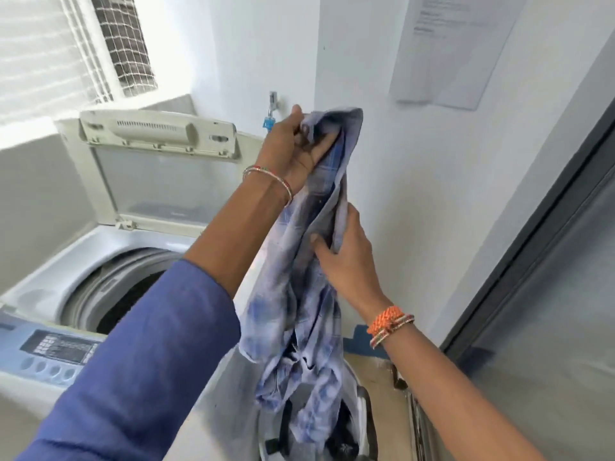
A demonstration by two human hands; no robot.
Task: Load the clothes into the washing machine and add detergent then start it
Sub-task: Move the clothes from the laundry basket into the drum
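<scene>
Fingers: the left hand (293, 151) fingers (321, 146) are curled and pinching the top of the shirt (309, 277); the right hand (349, 261) fingers are closed round its middle fold, thumb (321, 242) pressed on the cloth.
Shirt: pale blue check, held in the air right of the washer (100, 261), its long axis near vertical.
Lower end: trails down into the basket (364, 407), touching the dark clothes (339, 440) there.
Bearing: the drum (109, 287) lies left of and below both hands; the left hand is the nearer to it.
Judgement: the shirt must be carried leftward and lowered, tail lifted clear of the basket first.
Lid (159, 168): raised upright behind the opening, no obstruction.
Drum contents: something dark shows inside; kind cannot be told.
Obstruction: the left sleeve (149, 361) crosses in front of the opening; the washer's right rim lies between shirt and drum.
Panel (53, 351): front left, untouched.
Surroundings: tap (273, 104) on the wall behind the left hand; door (549, 294) at right, well apart.
Detergent: none in view.
</scene>
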